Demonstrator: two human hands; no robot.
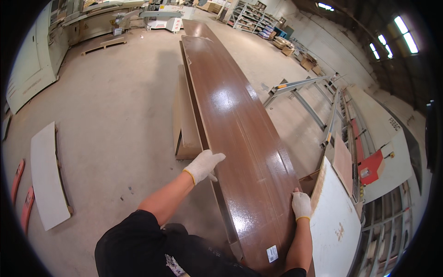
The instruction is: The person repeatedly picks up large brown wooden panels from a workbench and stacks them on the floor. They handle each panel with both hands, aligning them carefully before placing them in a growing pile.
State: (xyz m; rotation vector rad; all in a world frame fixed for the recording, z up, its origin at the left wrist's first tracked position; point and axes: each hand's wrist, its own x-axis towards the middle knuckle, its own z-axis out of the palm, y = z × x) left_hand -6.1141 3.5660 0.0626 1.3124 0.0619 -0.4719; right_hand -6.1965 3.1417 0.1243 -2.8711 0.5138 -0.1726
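A long, glossy brown board [240,124] stretches away from me on top of a stack, with a white label [272,253] near its close end. At its left edge is my left hand [205,166], in a white knit glove with a yellow cuff. Its fingers lie over the edge and the thumb is lower, closed on the board. My right hand [301,204], gloved the same way, grips the opposite edge closer to me, its fingers partly hidden. Under the top board, a gap along the left side shows another brown panel edge [196,104].
A tan box-like support [187,134] stands beneath the stack. Right of it are a white panel [334,226], a metal roller frame [304,87] and a red-and-white machine [374,166]. Leftward, a white board [48,175] lies beside red pallet-truck forks [27,205]. Machinery [41,55] stands farther back.
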